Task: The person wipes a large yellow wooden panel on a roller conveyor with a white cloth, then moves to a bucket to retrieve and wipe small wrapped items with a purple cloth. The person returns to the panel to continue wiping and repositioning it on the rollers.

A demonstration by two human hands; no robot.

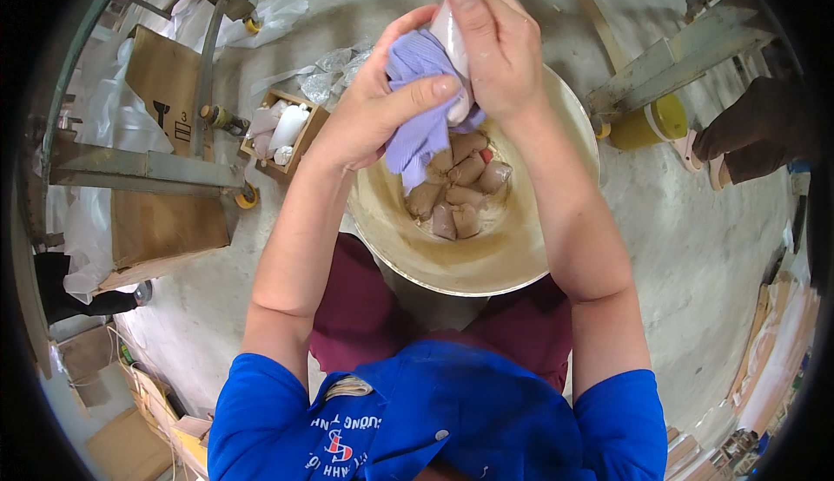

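Note:
Both arms reach forward over a wide cream-coloured basin (439, 266). My left hand (363, 109) is closed around a lilac cloth (419, 144), whose loose end hangs down over the basin. Cupped between the cloth and my right hand (506, 57) is a glossy white piece (450, 40), long and rounded; its full shape is hidden by my fingers. The right thumb presses on its upper end. Several brownish wrapped-looking lumps (466, 169) lie in the bottom of the basin, below the hands, with a small red spot among them.
Left of the basin, a small wooden box (303, 136) holds white pieces. Metal frames on yellow-rimmed castors stand on both sides, with a large cardboard box (169, 220) at the left. A yellow-green bucket (645, 123) stands at the right, near another person's feet (719, 164).

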